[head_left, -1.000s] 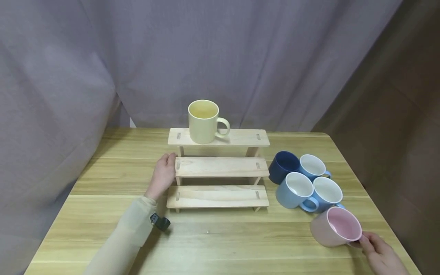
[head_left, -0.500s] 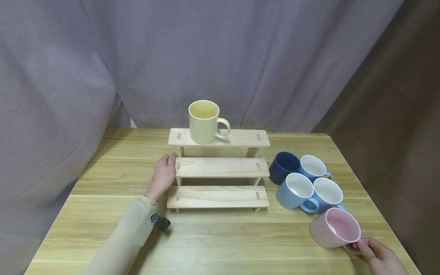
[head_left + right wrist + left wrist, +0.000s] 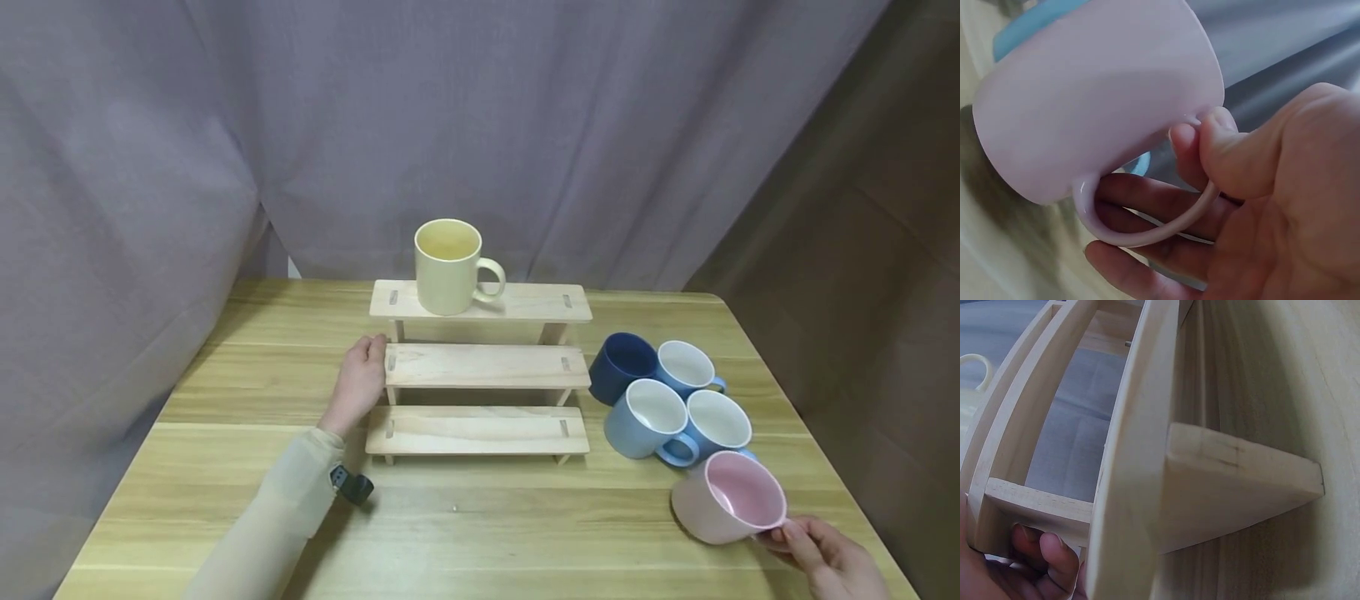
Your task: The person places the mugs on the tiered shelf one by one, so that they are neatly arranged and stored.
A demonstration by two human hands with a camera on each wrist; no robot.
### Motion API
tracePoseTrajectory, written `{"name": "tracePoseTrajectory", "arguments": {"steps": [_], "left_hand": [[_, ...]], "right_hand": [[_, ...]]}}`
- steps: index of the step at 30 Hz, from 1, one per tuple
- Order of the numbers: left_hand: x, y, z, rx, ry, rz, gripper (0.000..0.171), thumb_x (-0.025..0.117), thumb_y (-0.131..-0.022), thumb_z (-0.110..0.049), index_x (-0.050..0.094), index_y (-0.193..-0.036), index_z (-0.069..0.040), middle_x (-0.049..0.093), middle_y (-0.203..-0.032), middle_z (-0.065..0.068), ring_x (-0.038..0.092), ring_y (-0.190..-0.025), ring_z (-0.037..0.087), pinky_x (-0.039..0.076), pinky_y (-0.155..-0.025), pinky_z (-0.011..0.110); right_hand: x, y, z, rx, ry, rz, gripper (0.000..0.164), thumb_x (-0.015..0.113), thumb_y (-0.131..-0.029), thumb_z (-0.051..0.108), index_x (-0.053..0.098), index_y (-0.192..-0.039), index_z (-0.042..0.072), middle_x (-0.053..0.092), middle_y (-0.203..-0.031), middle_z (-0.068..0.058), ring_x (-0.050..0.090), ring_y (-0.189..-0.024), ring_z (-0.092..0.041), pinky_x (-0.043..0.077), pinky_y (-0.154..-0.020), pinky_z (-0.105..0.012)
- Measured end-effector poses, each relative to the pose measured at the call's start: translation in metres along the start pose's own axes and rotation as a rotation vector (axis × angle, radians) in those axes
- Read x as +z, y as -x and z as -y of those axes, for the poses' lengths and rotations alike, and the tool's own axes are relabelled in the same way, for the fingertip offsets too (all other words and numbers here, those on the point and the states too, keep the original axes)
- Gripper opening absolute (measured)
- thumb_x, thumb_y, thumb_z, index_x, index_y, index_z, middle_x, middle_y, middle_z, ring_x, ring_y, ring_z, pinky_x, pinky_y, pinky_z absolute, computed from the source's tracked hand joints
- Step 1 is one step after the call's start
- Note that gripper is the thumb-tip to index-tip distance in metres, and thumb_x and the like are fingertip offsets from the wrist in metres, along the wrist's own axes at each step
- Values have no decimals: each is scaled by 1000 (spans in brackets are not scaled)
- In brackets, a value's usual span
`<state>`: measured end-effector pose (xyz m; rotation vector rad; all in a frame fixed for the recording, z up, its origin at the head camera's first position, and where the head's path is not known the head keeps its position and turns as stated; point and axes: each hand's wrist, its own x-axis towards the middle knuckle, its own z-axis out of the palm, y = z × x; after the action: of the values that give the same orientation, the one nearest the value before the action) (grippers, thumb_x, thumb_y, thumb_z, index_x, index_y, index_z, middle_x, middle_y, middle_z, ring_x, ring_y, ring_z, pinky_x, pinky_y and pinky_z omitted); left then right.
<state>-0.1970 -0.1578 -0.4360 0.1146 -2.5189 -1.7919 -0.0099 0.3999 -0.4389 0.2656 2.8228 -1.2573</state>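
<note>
At the front right, my right hand (image 3: 832, 557) pinches the handle of a pink mug (image 3: 696, 505). The right wrist view shows the thumb and index finger at the top of the handle (image 3: 1147, 236), with other fingers passing behind its loop. The mug tilts slightly toward the hand; I cannot tell whether its base still touches the table. My left hand (image 3: 358, 382) grips the left end of a three-step wooden rack (image 3: 487, 367) at its middle step. In the left wrist view, curled fingertips (image 3: 1059, 553) show beneath the step by a support.
A yellow mug (image 3: 444, 283) stands on the rack's top step. Right of the rack, a navy mug (image 3: 611, 379) and three light blue mugs (image 3: 633, 429) cluster together, just behind the pink one. A grey curtain (image 3: 465, 125) hangs behind the wooden table (image 3: 450, 542).
The pink mug has shifted very slightly left and toward me, and the right fingers have settled further around its handle. The left hand stays on the rack.
</note>
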Motion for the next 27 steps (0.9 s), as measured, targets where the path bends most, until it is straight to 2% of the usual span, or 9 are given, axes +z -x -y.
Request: {"name": "tracePoseTrajectory", "arguments": {"steps": [5,8,12,16,22,27], "left_hand": [[0,-1,0,-2,-4,-9,42,29,-107,-36,51,-94,-2,44,-66,4,47,-51,18,43,-45,28],[0,-1,0,-3,-18,-9,43,29,-107,-37,52,-96,-2,44,-67,4,47,-52,18,43,-45,29],[0,-1,0,-4,-24,-8,45,28,-106,-39,52,-98,-2,43,-67,4,46,-52,18,42,-45,29],[0,-1,0,-1,-27,-11,45,28,-106,-39,53,-98,-1,43,-67,4,47,-51,18,42,-45,29],[-1,-1,-1,4,-36,-9,46,27,-106,-39,52,-98,-2,42,-66,3,45,-51,17,41,-44,29],[-1,0,-2,3,-35,-10,46,28,-106,-39,53,-99,-2,42,-66,3,44,-51,16,40,-44,28]], "right_hand": [[-1,2,8,-146,-87,-31,26,42,-104,5,56,-92,-13,71,-87,13,66,-81,3,43,-70,-4],[-6,3,17,-141,-62,-26,25,42,-104,5,57,-92,-11,72,-86,13,65,-81,4,38,-71,-2],[-11,4,34,-122,36,-30,27,43,-105,12,60,-97,-8,72,-87,12,64,-82,7,31,-71,-2],[-14,3,54,-152,91,-80,24,45,-104,13,60,-99,-6,72,-87,14,62,-80,10,32,-71,-2],[-14,-2,91,-206,95,-151,23,47,-104,14,63,-99,-1,72,-86,12,64,-79,8,39,-70,-4],[-16,-14,125,-241,35,-149,26,45,-105,20,61,-105,-1,74,-93,4,67,-86,2,35,-75,-7]]}}
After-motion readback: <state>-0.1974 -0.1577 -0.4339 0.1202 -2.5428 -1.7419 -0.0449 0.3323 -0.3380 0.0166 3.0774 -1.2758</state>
